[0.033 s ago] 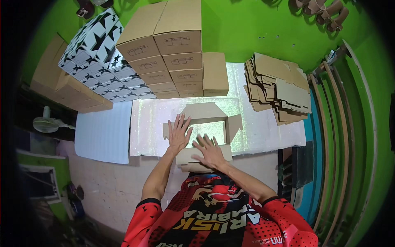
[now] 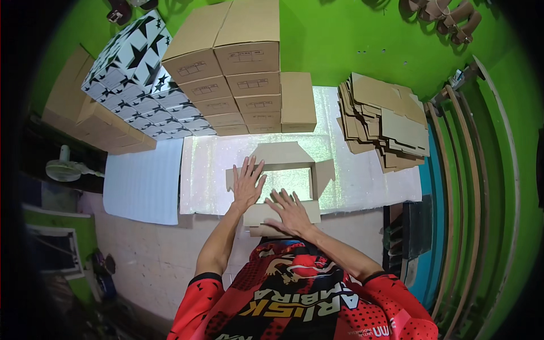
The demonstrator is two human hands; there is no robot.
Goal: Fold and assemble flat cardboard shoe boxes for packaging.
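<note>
An unfolded brown cardboard box [image 2: 277,152] stands in front of me with its flaps spread outward. The shiny tabletop shows through its middle. My left hand [image 2: 247,184] lies over the left wall and side flap, fingers stretched out. Over the near flap [image 2: 258,215] rests my right hand [image 2: 290,213], its fingers spread and reaching past the near edge of the opening. Neither hand grips anything. Part of the left side of the box is hidden under my left hand.
Closed brown boxes [image 2: 249,85] are stacked at the back, beside white boxes with black stars [image 2: 136,48]. Flattened cardboard [image 2: 391,119] is piled at the right of the table [image 2: 362,187]. A white sheet [image 2: 141,187] lies left, near a small fan [image 2: 63,170]; wooden rails [image 2: 470,170] stand right.
</note>
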